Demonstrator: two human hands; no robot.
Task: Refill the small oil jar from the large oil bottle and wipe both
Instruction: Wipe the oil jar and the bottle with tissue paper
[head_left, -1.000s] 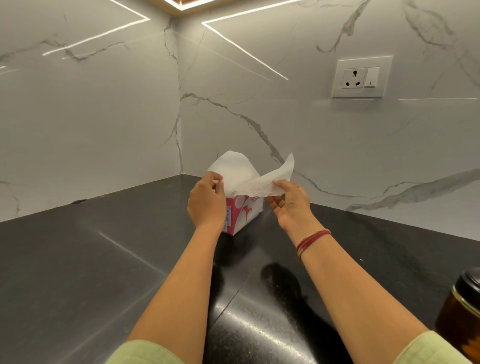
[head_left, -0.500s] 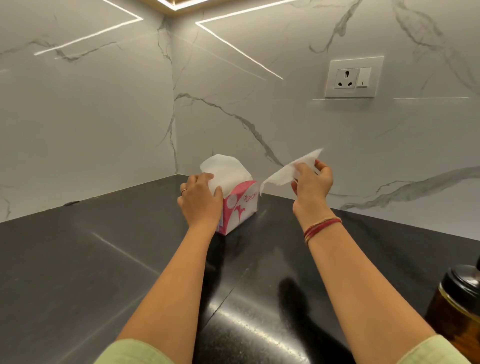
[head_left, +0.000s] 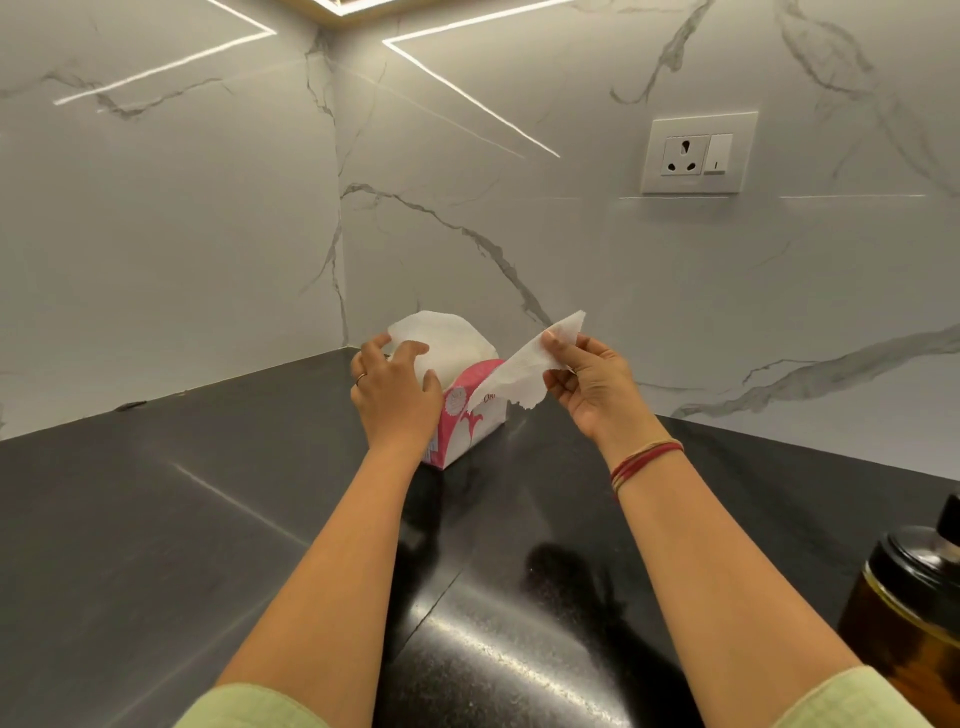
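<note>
Right hand (head_left: 587, 382) pinches a loose tissue (head_left: 519, 371); left hand (head_left: 397, 400) rests slack-fingered on the tissue box (head_left: 475, 421). Capped oil jar (head_left: 904, 623) stands near right, untouched. We judge wiping not yet begun.

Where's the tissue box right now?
In the head view, the tissue box sits mid-frame on the black counter near the wall corner, with the left hand on it.
</note>
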